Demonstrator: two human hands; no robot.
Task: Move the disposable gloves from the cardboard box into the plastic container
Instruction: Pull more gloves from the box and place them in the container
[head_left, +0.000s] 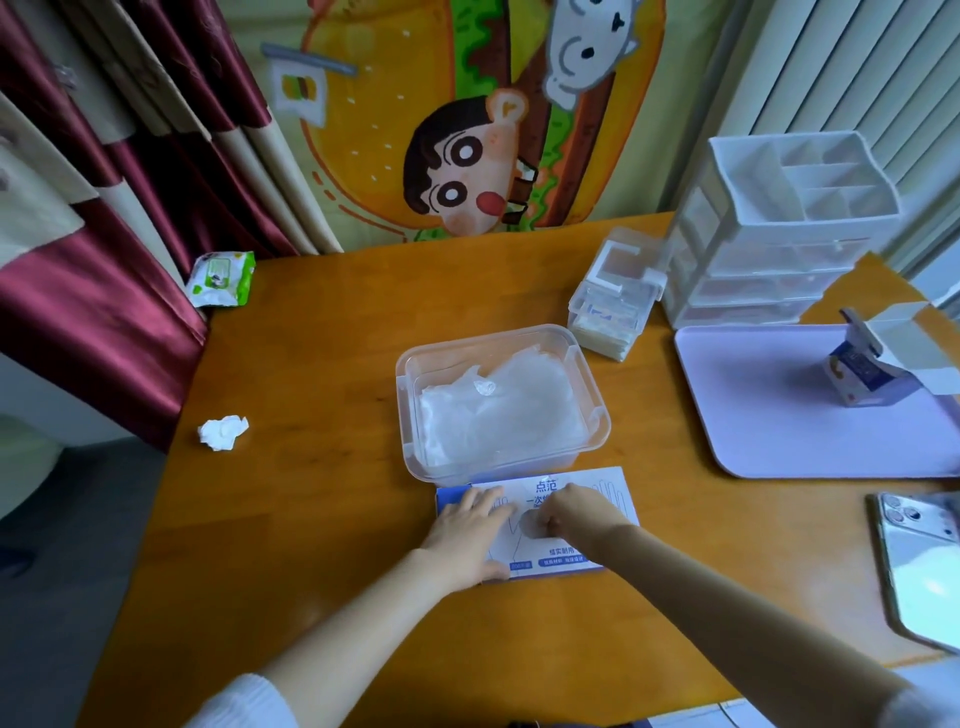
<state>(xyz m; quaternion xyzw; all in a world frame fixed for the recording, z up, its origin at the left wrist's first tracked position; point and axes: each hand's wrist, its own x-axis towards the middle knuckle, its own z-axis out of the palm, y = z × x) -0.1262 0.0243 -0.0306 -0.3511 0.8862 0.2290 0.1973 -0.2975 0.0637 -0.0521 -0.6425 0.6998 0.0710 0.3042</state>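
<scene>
A flat white-and-blue cardboard glove box (592, 493) lies on the wooden table, just in front of a clear plastic container (410, 374). A heap of thin transparent disposable gloves (498, 410) fills the container. My left hand (467, 530) lies flat on the left part of the box, fingers spread. My right hand (558, 512) is at the oval opening in the middle of the box, fingers curled down into it; what they grip is hidden.
A crumpled tissue (223, 431) and a wet-wipe pack (221, 278) lie at the left. At the right stand a white drawer organiser (779, 234), a small clear box (615, 299), a lilac tray (769, 415) with a small carton (872, 369), and a phone (919, 561).
</scene>
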